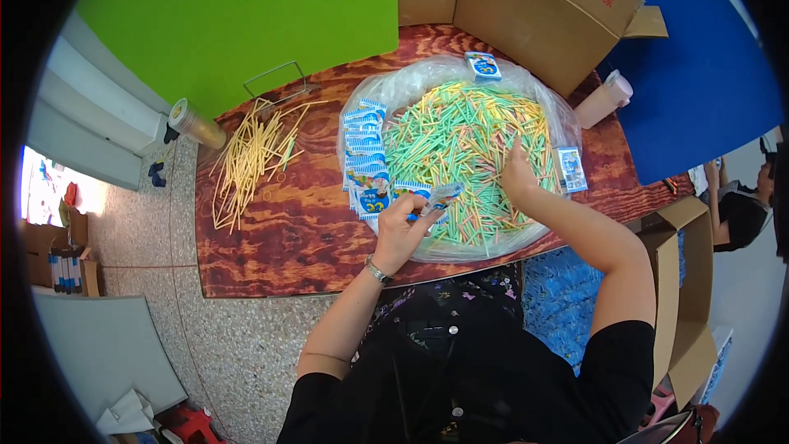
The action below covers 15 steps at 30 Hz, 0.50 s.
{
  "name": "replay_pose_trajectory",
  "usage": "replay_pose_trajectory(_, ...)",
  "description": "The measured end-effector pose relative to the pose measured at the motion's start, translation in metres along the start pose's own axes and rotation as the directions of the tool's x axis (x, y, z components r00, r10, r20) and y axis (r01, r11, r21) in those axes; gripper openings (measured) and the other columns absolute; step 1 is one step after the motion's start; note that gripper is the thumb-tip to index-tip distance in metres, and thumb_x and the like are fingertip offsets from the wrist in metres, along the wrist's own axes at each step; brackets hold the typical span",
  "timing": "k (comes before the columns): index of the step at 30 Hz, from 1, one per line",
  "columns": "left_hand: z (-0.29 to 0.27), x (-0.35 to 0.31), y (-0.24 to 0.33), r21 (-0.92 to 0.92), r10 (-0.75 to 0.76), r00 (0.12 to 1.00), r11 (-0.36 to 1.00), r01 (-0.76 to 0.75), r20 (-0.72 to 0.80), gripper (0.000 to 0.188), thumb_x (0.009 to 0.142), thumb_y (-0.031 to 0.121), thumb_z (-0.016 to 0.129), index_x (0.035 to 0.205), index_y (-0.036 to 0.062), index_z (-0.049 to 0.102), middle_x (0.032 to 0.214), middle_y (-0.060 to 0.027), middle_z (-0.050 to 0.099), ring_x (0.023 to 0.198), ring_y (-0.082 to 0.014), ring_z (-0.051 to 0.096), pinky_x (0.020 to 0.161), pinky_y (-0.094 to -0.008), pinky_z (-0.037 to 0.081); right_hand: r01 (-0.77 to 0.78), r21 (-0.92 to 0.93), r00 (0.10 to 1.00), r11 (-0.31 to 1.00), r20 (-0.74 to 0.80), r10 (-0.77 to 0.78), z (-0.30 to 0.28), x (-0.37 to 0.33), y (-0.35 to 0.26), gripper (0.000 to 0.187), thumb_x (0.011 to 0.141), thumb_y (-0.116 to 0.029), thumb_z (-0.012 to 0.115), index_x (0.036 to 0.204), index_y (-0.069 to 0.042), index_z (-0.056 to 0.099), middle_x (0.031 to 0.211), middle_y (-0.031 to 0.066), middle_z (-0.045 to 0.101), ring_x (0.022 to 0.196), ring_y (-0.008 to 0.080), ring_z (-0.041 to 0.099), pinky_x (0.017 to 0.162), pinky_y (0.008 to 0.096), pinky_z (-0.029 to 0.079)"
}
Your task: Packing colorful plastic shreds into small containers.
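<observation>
Packets (366,148) have room leftward; box (538,20) blocks beyond sticks (460,148).

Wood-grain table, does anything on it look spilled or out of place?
Possibly: the yellow sticks at the left lie splayed directly on the table, some at odd angles, whereas the multicoloured sticks are heaped on clear plastic. Nothing looks plainly damaged.

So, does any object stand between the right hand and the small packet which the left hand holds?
Nothing visible does. The right hand is at the pile of coloured sticks; only those sticks lie beneath the gap to the small packet in the left hand.
</observation>
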<state>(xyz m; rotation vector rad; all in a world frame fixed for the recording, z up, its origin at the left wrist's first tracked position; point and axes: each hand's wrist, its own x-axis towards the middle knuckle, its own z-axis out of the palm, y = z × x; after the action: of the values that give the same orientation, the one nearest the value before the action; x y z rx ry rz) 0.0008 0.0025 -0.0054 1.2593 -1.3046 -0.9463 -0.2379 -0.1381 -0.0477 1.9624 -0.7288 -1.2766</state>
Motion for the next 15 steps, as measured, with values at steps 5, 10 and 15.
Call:
replay_pose_trajectory(5, -0.014, -0.002, -0.01, 0.183, 0.179, 0.983, 0.969, -0.169, -0.044, 0.016, 0.08, 0.005, 0.075, 0.086, 0.0004, 0.061, 0.077, -0.0064, 0.061, 0.056, -0.0107, 0.061, 0.047, -0.0237, 0.047, 0.062, 0.648, 0.978, 0.759, -0.192, 0.084, 0.0, -0.022, 0.072, 0.026, 0.092, -0.025, 0.049, 0.093, -0.006, 0.066, 0.079, 0.0144, 0.067, 0.094, 0.0314, 0.064, 0.096, 0.0609, 0.036)
replay_pose_trajectory(10, -0.015, 0.001, -0.01, 0.236, 0.19, 0.979, 0.957, -0.169, -0.068, 0.017, 0.075, 0.003, 0.073, 0.087, 0.001, 0.06, 0.076, -0.0077, 0.062, 0.058, -0.0163, 0.063, 0.049, -0.027, 0.048, 0.361, 0.932, 0.93, 0.039, -0.356, -0.094, -0.009, -0.045, 0.117, 0.026, 0.097, -0.029, 0.049, 0.1, -0.004, 0.053, 0.078, 0.0124, 0.063, 0.074, 0.0245, 0.063, 0.066, 0.0409, 0.049)
replay_pose_trajectory(15, -0.013, 0.004, -0.006, 0.247, 0.278, 0.956, 0.937, -0.248, -0.093, 0.022, 0.074, 0.005, 0.079, 0.08, 0.0031, 0.057, 0.071, -0.0039, 0.058, 0.055, -0.0113, 0.058, 0.05, -0.0246, 0.043, 0.481, 0.842, 0.832, -0.245, -0.527, -0.174, -0.068, -0.082, 0.14, 0.029, 0.101, -0.034, 0.047, 0.095, -0.005, 0.048, 0.07, 0.0044, 0.056, 0.063, 0.0106, 0.058, 0.058, 0.0311, 0.048)
